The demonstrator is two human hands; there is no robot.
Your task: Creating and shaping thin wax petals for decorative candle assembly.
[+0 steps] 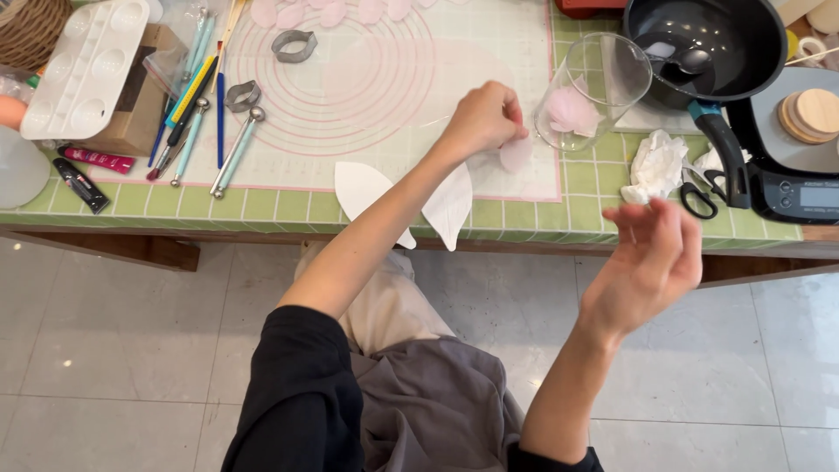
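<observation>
**Here, a pink petal pinched at the mat's edge**

Right now the person sits at a green-tiled tabletop (603, 188), both arms in black sleeves reaching forward. The left hand (483, 118) is curled over the lower right part of the white work mat (367, 87), fingers drawn together on a small pale pink petal (516, 155) that lies flat on the mat just below the knuckles. How firmly it is pinched I cannot tell, since the fingertips are hidden under the hand.

The right hand (651, 258) hangs in the air off the front edge of the tabletop, palm turned up, fingers loosely spread and slightly bent, with nothing in it.

Just to the right of the petal lies a clear glass tumbler (594, 87) on its side, with a ruffled pink flower piece (570, 111) inside it. Two white pointed paper shapes (450, 205) hang over the front edge, beneath the left forearm. Further right sit a crumpled white tissue (655, 166), black-handled scissors (703, 194), a dark saucepan (712, 44) holding a spoon, and a kitchen scale (800, 188).

On the mat's far side rest more pink petals (293, 13) in a row and two metal cutters (294, 45). To the left lies a cluster of modelling tools (197, 114) and a white paint palette (87, 65).
</observation>
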